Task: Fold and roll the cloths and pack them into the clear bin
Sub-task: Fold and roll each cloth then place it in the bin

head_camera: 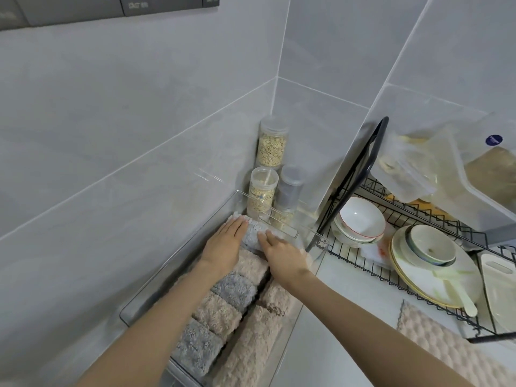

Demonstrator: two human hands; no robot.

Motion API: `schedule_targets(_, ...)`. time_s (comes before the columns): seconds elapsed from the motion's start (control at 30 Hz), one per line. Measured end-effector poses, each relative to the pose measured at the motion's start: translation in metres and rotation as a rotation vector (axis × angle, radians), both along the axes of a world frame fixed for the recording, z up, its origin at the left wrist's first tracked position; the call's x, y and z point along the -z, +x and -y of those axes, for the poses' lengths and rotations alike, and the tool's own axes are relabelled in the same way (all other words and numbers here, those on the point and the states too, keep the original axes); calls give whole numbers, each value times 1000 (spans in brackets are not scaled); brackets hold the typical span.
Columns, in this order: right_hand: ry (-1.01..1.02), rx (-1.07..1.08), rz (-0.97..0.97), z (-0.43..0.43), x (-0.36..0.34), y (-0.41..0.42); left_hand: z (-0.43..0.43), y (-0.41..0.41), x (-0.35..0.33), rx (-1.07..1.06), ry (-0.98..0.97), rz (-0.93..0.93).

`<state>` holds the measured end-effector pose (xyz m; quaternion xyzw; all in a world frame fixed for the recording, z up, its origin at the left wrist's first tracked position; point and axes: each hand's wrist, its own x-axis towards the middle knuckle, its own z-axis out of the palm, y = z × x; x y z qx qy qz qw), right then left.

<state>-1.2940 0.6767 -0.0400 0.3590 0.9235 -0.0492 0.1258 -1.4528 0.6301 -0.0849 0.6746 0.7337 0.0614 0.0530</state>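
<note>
Grey roll (251,236), far end of clear bin (167,263): I log left hand (226,243) and right hand (283,256) pressing flat on it, side by side; my judged risk, it springs unrolled once released.

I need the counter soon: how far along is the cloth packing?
Done: rolls line the bin's left side, more beige rolls on its right. In hand: the left hand and right hand press a grey roll into the far end. Left: one beige cloth lies unrolled on the counter.
</note>
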Motion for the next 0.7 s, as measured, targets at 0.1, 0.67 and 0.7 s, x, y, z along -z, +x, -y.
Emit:
schedule_targets(0.1, -57, 32, 25, 1, 4, 0, -1, 2, 2, 2, -56, -8)
schedule_targets(0.67, -133, 105, -331, -13, -53, 35, 6, 24, -68, -47, 22, 248)
schedule_targets(0.7, -122, 117, -362, -11, -59, 43, 9, 29, -75, -41, 52, 262)
